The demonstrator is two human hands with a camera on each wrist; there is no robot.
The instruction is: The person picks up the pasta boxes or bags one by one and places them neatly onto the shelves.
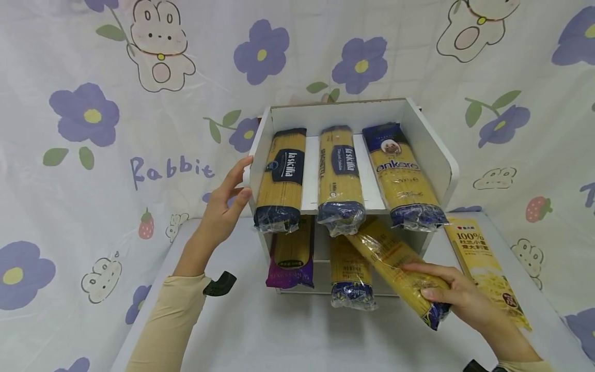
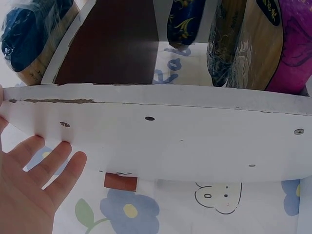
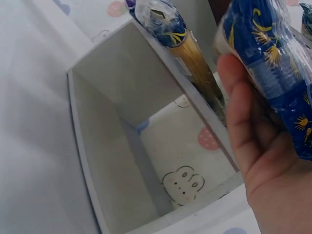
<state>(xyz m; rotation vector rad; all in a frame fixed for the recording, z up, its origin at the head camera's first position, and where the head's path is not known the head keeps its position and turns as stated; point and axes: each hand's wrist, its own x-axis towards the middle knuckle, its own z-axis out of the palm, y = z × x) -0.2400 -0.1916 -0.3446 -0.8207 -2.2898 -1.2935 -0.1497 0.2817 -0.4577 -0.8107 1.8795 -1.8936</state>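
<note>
Right grip: right hand (image 1: 457, 297) clamped on a spaghetti packet (image 1: 397, 268), fingers curled over its near, dark-blue end. Packet lies slanted, far end at the mouth of the rack's lower right slot, near end out over the bench (image 1: 260, 336). Right wrist view shows that slot (image 3: 122, 146) with nothing in it.

Left grip: left hand (image 1: 228, 204) with fingers straight and apart, laid flat against the left outer wall of the white rack (image 1: 439, 150). It holds nothing; it looks to be steadying the rack.

Stock so far:
- Top shelf: three packets side by side, left packet (image 1: 281, 181), middle packet (image 1: 341, 178), right packet (image 1: 402, 178). All three near ends overhang the shelf edge.
- Lower level: purple-ended packet (image 1: 290, 258) in the left slot, blue-ended packet (image 1: 350, 274) in the middle.

Judgement: five of six places filled; the held packet is the sixth and is not yet seated.

Also on the bench: a yellow pasta box (image 1: 485, 268) lying flat, right of the rack.
</note>
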